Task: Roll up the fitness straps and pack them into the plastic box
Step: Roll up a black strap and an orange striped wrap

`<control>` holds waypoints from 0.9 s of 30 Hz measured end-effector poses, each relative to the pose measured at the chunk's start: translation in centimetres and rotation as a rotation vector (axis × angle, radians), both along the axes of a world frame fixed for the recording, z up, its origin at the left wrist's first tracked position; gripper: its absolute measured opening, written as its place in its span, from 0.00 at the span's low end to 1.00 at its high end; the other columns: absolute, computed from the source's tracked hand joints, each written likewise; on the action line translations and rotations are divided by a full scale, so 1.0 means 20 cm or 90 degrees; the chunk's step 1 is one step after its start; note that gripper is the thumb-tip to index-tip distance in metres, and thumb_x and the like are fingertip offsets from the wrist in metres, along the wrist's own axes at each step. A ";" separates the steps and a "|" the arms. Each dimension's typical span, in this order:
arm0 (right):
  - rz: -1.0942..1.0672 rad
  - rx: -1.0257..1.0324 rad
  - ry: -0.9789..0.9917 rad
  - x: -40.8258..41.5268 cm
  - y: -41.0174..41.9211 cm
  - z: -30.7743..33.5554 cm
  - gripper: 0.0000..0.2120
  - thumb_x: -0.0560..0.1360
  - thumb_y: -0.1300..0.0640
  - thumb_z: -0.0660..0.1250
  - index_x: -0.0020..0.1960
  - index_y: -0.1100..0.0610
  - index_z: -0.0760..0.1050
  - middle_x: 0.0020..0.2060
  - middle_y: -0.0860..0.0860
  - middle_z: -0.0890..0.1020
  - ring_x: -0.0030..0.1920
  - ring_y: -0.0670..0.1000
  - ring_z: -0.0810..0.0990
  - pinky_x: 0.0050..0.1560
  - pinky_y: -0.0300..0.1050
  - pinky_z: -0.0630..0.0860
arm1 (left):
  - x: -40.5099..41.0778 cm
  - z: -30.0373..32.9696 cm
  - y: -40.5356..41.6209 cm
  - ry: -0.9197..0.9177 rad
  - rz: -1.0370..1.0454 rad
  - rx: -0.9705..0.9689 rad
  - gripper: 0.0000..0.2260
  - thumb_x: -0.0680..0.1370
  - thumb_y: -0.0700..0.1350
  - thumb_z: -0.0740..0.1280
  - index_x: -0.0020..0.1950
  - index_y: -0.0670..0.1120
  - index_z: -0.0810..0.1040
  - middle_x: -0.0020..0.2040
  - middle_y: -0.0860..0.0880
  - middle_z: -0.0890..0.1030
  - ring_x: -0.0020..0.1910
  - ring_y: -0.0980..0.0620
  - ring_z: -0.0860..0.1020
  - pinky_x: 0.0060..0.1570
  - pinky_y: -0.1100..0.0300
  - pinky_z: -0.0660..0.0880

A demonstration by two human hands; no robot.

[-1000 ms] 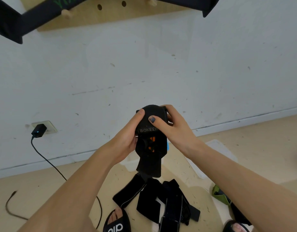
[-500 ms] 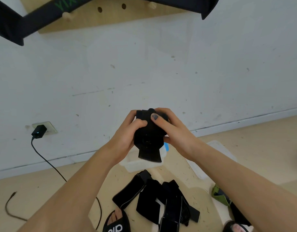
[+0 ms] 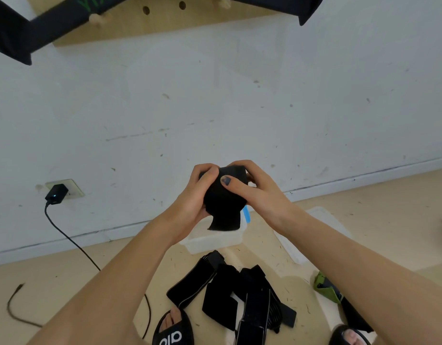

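At the centre of the frame the left hand [image 3: 193, 195] and right hand [image 3: 252, 189] both curl tightly round one black fitness strap [image 3: 223, 197], thumbs pressed on the coil, probably so that it cannot spring open while its short loose tail hangs below. Directly beneath them sits the plastic box [image 3: 215, 241] on the floor, likely held over it for a short drop. The unrolled straps [image 3: 240, 295] lie heaped at lower centre, within reach.

Loose straps [image 3: 230, 292] crowd the floor before the plastic box [image 3: 215, 241]; its top lies open.
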State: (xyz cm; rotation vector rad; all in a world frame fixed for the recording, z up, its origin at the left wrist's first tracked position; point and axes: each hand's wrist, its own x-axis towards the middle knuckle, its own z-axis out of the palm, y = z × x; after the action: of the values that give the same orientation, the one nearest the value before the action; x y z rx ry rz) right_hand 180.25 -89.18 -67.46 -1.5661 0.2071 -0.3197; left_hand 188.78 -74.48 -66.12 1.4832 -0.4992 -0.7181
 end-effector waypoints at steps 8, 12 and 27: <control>0.019 -0.040 -0.047 -0.01 0.01 0.00 0.14 0.78 0.60 0.74 0.62 0.52 0.77 0.52 0.47 0.79 0.54 0.52 0.82 0.53 0.42 0.82 | 0.00 0.02 0.01 0.013 0.007 0.032 0.13 0.84 0.56 0.62 0.66 0.53 0.72 0.64 0.47 0.77 0.54 0.46 0.85 0.47 0.56 0.82; 0.031 -0.033 -0.043 -0.01 0.00 0.00 0.19 0.76 0.62 0.76 0.63 0.51 0.75 0.54 0.48 0.78 0.53 0.54 0.83 0.49 0.40 0.82 | 0.01 0.02 0.02 0.005 0.030 0.013 0.10 0.84 0.48 0.65 0.64 0.51 0.74 0.61 0.46 0.79 0.48 0.47 0.86 0.46 0.54 0.82; -0.010 0.119 0.022 0.01 -0.01 0.00 0.11 0.81 0.51 0.69 0.62 0.53 0.76 0.58 0.60 0.81 0.53 0.55 0.86 0.49 0.55 0.86 | -0.01 0.00 0.01 -0.124 0.006 0.003 0.12 0.83 0.48 0.67 0.65 0.56 0.72 0.64 0.48 0.75 0.54 0.49 0.85 0.49 0.52 0.83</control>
State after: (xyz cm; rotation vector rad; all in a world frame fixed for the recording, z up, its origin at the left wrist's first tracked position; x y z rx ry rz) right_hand 180.52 -89.35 -67.40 -1.3864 0.2689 -0.2765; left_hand 188.65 -74.22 -66.08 1.5668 -0.6378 -0.5700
